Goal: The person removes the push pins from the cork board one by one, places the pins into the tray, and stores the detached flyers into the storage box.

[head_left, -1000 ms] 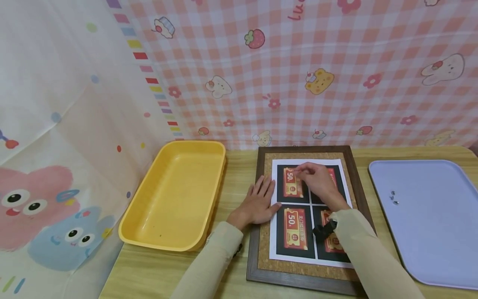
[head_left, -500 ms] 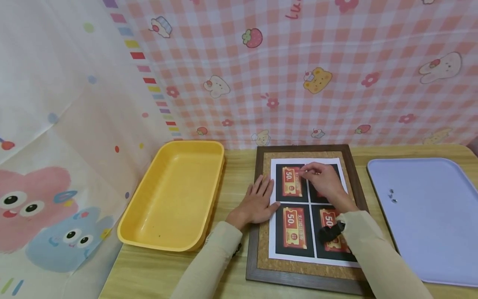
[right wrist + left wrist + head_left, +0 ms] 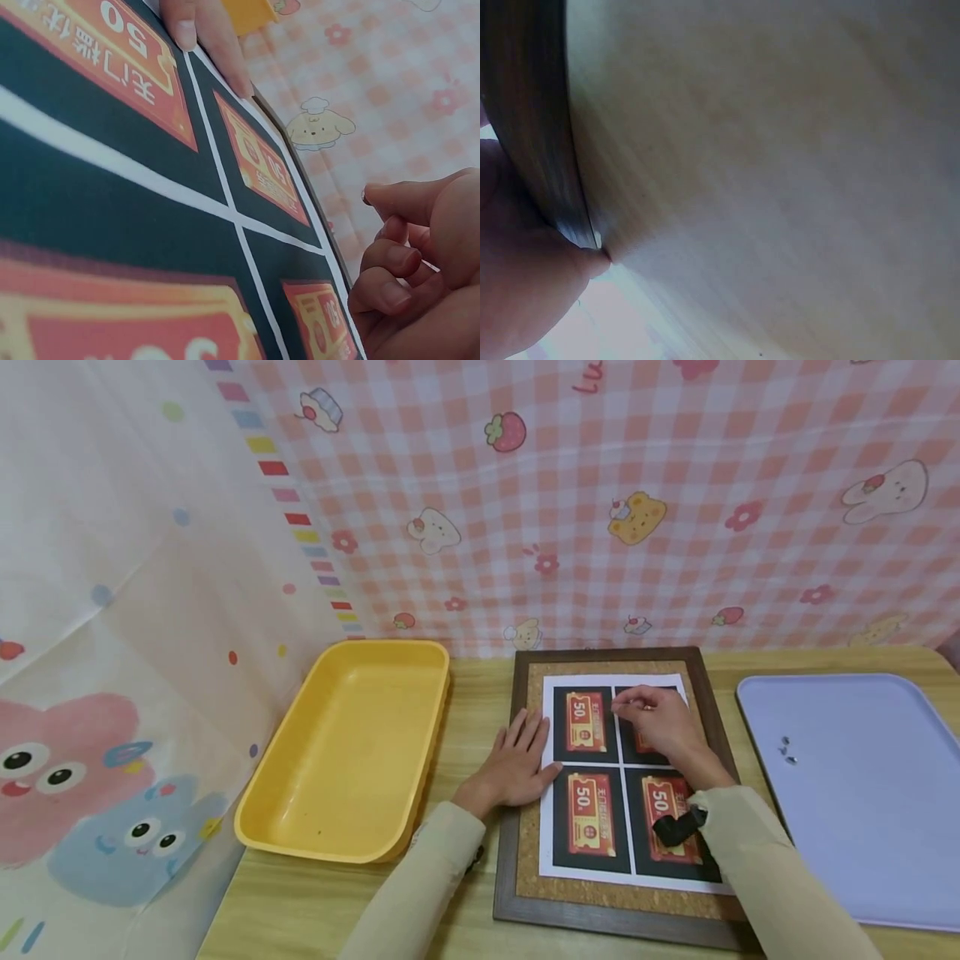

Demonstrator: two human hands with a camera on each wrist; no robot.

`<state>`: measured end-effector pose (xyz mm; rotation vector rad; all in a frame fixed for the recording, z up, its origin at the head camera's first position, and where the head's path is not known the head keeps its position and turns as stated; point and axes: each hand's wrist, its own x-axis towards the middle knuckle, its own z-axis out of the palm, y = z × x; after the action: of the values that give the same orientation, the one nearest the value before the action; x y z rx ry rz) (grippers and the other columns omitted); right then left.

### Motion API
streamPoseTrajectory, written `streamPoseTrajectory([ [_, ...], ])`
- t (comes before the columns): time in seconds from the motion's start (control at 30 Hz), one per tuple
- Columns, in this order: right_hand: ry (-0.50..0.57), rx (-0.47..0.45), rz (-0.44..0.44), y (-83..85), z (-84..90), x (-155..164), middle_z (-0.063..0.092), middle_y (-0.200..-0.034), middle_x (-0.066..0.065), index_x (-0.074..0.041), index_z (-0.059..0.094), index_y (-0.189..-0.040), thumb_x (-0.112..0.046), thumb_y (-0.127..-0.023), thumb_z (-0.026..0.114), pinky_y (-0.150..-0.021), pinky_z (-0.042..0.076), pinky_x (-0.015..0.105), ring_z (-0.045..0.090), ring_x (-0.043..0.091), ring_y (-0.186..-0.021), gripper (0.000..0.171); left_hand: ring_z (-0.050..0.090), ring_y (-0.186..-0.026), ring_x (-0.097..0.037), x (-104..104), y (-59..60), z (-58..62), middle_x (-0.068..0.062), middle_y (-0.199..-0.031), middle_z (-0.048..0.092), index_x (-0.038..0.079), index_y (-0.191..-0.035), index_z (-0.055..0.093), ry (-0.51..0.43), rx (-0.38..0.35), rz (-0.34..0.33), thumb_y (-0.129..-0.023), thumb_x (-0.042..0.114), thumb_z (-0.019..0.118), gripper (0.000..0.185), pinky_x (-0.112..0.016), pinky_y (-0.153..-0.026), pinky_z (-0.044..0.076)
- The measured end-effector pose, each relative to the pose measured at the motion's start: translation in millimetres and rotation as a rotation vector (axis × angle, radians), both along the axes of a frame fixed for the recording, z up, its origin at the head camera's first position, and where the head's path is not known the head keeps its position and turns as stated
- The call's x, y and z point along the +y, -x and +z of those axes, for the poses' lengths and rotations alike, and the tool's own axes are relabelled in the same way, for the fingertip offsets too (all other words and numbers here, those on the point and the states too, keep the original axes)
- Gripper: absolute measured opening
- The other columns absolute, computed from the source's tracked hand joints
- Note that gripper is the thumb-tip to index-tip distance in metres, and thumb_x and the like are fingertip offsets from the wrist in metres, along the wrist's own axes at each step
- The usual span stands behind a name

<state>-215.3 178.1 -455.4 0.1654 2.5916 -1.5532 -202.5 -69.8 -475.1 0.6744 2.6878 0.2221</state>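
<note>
To your left a yellow tray [image 3: 348,752] sits on the wooden table [image 3: 300,906]. To your right, a lilac tray [image 3: 862,793] holds small pins [image 3: 786,752]. Patterned cloths [image 3: 600,502] hang behind.

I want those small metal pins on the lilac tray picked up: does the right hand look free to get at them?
Probably yes. The right hand hovers over the coupon sheet with curled fingers, apparently holding nothing. The pins lie exposed on the lilac tray just beside the corkboard, nothing between.
</note>
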Motion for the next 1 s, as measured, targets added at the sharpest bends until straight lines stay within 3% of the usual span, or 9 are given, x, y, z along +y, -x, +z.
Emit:
streamPoseTrajectory([
  [0.17, 0.004, 0.058, 0.036, -2.0, 8.4, 7, 0.065, -0.109, 0.016, -0.006, 0.067, -0.112, -0.029, -0.102, 0.057, -0.068, 0.045, 0.032, 0.057, 0.027, -0.089, 0.027, -0.022, -0.151, -0.019, 0, 6.3, -1.0, -0.001, -0.166, -0.015, 0.015, -0.16, -0.005, 0.0, 0.004, 0.0, -0.105, 0.053, 0.026, 0.074, -0.047, -0.123, -0.002],
  [0.4, -0.024, 0.004, 0.055, -9.6, 21.5, 18, 0.065, -0.12, 0.015, -0.008, 0.066, -0.119, -0.033, -0.101, 0.056, -0.083, 0.041, 0.035, 0.056, 0.028, -0.103, 0.032, -0.027, -0.148, -0.016, -1, 9.2, -4.0, 0.001, -0.164, -0.02, 0.017, -0.159, -0.009, 0.011, -0.015, 0.0, -0.104, 0.055, 0.026, 0.075, -0.046, -0.123, -0.005],
  [0.53, -0.045, 0.017, 0.052, -14.5, 23.9, 26, 0.063, -0.116, 0.016, -0.009, 0.066, -0.12, -0.033, -0.102, 0.054, -0.074, 0.044, 0.034, 0.055, 0.029, -0.096, 0.033, -0.028, -0.148, -0.015, -1, 7.9, -4.2, 0.002, -0.164, -0.02, 0.017, -0.158, -0.01, 0.009, -0.019, 0.003, -0.104, 0.055, 0.026, 0.075, -0.046, -0.123, -0.005],
  [0.83, -0.022, 0.06, 0.036, -25.9, 27.0, 43, 0.062, -0.121, 0.019, -0.003, 0.065, -0.117, -0.032, -0.102, 0.055, -0.08, 0.045, 0.033, 0.055, 0.03, -0.101, 0.034, -0.027, -0.148, -0.015, 0, 4.1, -5.7, 0.001, -0.165, -0.019, 0.017, -0.159, -0.008, -0.01, -0.025, 0.01, -0.104, 0.054, 0.027, 0.075, -0.047, -0.123, -0.005],
  [1.0, -0.034, 0.071, 0.001, -28.8, 24.6, 51, 0.063, -0.117, 0.018, -0.005, 0.066, -0.114, -0.034, -0.1, 0.058, -0.07, 0.048, 0.032, 0.055, 0.03, -0.097, 0.033, -0.023, -0.15, -0.018, 0, 1.6, -4.8, -0.001, -0.166, -0.015, 0.015, -0.16, -0.005, -0.012, -0.011, 0.002, -0.104, 0.054, 0.028, 0.075, -0.048, -0.123, -0.002],
])
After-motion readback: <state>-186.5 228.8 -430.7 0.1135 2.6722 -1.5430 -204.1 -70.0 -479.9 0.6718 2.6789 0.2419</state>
